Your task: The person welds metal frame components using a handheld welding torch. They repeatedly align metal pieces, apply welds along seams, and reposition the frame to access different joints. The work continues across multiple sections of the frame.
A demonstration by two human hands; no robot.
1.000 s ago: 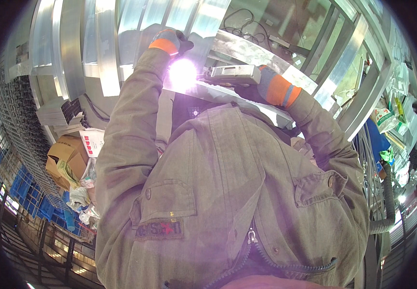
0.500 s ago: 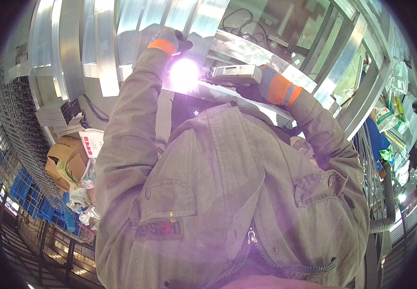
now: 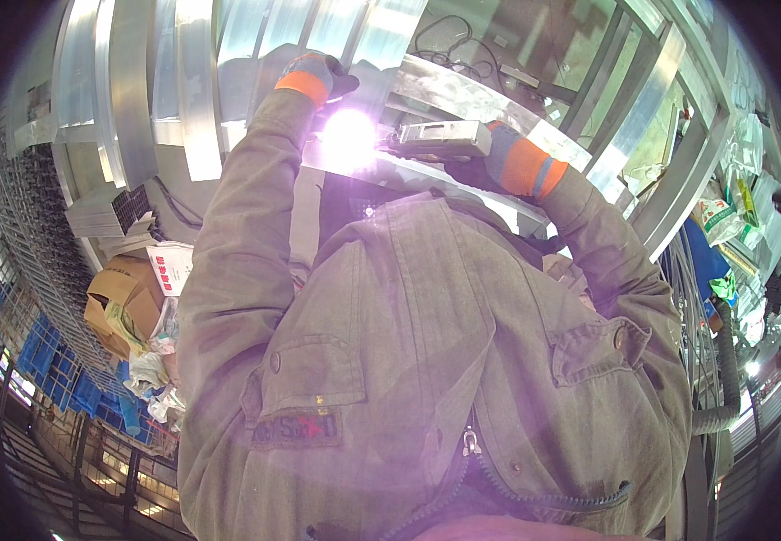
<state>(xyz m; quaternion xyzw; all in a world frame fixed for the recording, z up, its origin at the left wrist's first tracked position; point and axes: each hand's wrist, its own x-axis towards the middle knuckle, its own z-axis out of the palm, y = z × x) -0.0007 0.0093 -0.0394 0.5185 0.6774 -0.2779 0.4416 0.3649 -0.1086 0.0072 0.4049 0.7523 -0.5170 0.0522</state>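
My right hand (image 3: 506,160), in a grey and orange glove with dark fingers, is closed round a silver, boxy welding torch (image 3: 444,137). The torch points left, and a white-violet glare (image 3: 348,137) burns just off its tip, hiding the spot where it meets the metal. Above the glare, my left hand (image 3: 320,76) wears a matching glove and rests on a row of pale metal profiles (image 3: 269,81). Its dark fingers are curled in, and whatever they grip does not show.
Metal frame bars (image 3: 634,108) cross the upper right, with a black cable (image 3: 458,32) beyond. At left lie stacked square tubes (image 3: 106,215), an open cardboard box (image 3: 126,298) and wire mesh racks (image 3: 25,225). Plastic bags (image 3: 724,221) and a corrugated hose (image 3: 726,379) are at right.
The glare has crept slightly right, toward the torch. My left hand has barely shifted, and my right hand keeps its place with the torch.
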